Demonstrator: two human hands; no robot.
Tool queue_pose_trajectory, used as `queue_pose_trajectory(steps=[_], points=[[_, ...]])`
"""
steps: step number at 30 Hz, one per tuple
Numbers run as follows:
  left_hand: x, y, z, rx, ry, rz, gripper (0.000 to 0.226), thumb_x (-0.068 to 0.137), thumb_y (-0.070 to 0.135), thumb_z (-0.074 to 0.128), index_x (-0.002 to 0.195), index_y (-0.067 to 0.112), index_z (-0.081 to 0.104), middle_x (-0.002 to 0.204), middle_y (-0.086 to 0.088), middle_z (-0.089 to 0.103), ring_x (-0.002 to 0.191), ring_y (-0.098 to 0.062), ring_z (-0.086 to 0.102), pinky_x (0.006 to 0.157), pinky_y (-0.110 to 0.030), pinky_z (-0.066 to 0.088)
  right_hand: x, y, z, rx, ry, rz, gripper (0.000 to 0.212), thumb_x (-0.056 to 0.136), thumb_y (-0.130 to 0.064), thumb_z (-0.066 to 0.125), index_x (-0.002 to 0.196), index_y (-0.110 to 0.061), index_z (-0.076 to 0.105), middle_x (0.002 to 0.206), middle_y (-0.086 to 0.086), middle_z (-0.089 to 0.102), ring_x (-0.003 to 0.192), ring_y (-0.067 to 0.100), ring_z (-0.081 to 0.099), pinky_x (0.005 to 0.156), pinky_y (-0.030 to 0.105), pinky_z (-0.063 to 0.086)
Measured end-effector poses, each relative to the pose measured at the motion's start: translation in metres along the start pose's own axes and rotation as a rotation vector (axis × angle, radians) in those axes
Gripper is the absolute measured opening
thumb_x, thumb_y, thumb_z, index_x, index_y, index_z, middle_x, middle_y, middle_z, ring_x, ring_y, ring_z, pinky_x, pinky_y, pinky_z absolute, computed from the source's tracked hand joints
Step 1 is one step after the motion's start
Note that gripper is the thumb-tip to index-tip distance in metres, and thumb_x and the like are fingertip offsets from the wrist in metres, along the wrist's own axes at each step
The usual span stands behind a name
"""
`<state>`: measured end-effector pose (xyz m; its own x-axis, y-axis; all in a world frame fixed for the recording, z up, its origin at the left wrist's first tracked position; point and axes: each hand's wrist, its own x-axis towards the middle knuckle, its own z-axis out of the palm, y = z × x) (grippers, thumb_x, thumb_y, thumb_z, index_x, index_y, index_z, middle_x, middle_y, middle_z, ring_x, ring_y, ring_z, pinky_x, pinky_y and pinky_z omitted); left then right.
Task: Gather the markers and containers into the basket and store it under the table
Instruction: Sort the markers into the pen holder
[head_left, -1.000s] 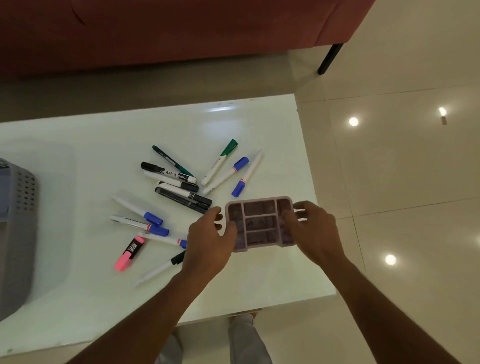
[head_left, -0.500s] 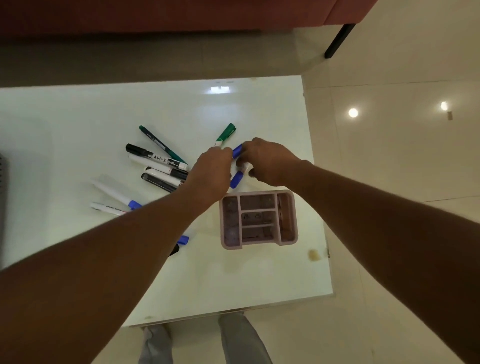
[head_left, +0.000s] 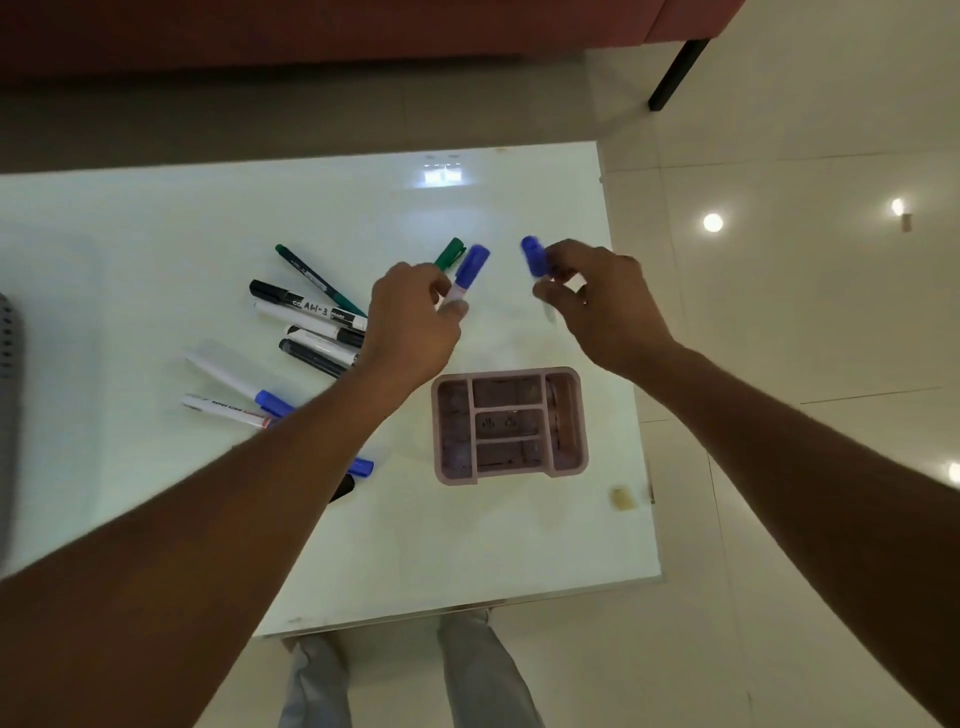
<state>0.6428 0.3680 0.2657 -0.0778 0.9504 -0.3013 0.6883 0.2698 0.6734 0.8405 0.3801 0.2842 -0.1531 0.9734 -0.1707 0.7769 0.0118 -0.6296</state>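
Pink container (head_left: 508, 406) stands near the right edge of the table (head_left: 467, 545). Beyond it your left hand (head_left: 410, 322) pinches a blue-capped marker (head_left: 470, 270), your right hand (head_left: 597, 306) a second blue marker (head_left: 535, 262). A loose pinch could drop one; right of the container it may roll off. Left of it is room, toward the basket (head_left: 8, 364).

White glossy table (head_left: 156, 218) under your hands.
- Nearer you than both grips, between left hand (head_left: 415, 327) and right hand (head_left: 597, 306): pink divided container (head_left: 509, 423), compartments facing up.
- Just left of your left grip: black-capped markers (head_left: 311, 317) bunched together, green pen (head_left: 317, 278) beside them.
- Green-capped marker (head_left: 451, 253) just beyond left knuckles.
- Farther left: two blue-capped markers (head_left: 228, 375).
- Far left edge: grey basket (head_left: 8, 364), mostly cut off.
- Tan spot (head_left: 621, 498) near table's right edge, nearer you than right grip.
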Motion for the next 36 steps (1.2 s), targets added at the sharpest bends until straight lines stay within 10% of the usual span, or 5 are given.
queue_pose_trajectory(steps=[9, 18, 25, 36], points=[[-0.112, 0.025, -0.045, -0.625, 0.108, -0.163, 0.019, 0.093, 0.01, 0.06, 0.111, 0.015, 0.063, 0.087, -0.003, 0.071, 0.068, -0.02, 0.07, 0.064, -0.029, 0.059, -0.065, -0.071, -0.011, 0.449, 0.003, 0.055, 0.01, 0.093, -0.016, 0.063, 0.102, -0.018, 0.063, 0.091, -0.017, 0.066, 0.087, -0.011, 0.062, 0.075, 0.002, 0.046], [-0.132, -0.004, -0.015, -0.422, 0.193, -0.189, 0.026, 0.09, 0.019, 0.066, 0.116, 0.014, 0.064, 0.085, 0.0, 0.07, 0.066, -0.013, 0.07, 0.072, -0.036, 0.06, -0.075, -0.073, 0.03, 0.279, -0.188, 0.128, 0.019, 0.096, -0.019, 0.056, 0.115, -0.023, 0.06, 0.1, -0.011, 0.065, 0.087, 0.013, 0.066, 0.085, 0.024, 0.049], [-0.129, -0.013, 0.002, -0.191, 0.174, -0.116, 0.026, 0.089, 0.02, 0.067, 0.114, 0.015, 0.063, 0.105, 0.002, 0.065, 0.069, -0.005, 0.057, 0.06, -0.01, 0.042, -0.076, -0.069, 0.039, 0.035, -0.278, 0.019, 0.028, 0.099, -0.016, 0.051, 0.125, -0.019, 0.061, 0.121, -0.002, 0.065, 0.11, 0.015, 0.057, 0.093, 0.019, 0.036], [-0.121, -0.012, 0.003, -0.098, 0.144, -0.11, 0.037, 0.09, 0.021, 0.066, 0.125, 0.014, 0.058, 0.118, 0.0, 0.063, 0.07, -0.009, 0.054, 0.074, -0.02, 0.043, -0.086, -0.057, 0.044, -0.035, -0.189, -0.014, 0.029, 0.099, -0.015, 0.049, 0.124, -0.016, 0.061, 0.122, -0.001, 0.064, 0.116, 0.012, 0.053, 0.083, -0.012, 0.014]])
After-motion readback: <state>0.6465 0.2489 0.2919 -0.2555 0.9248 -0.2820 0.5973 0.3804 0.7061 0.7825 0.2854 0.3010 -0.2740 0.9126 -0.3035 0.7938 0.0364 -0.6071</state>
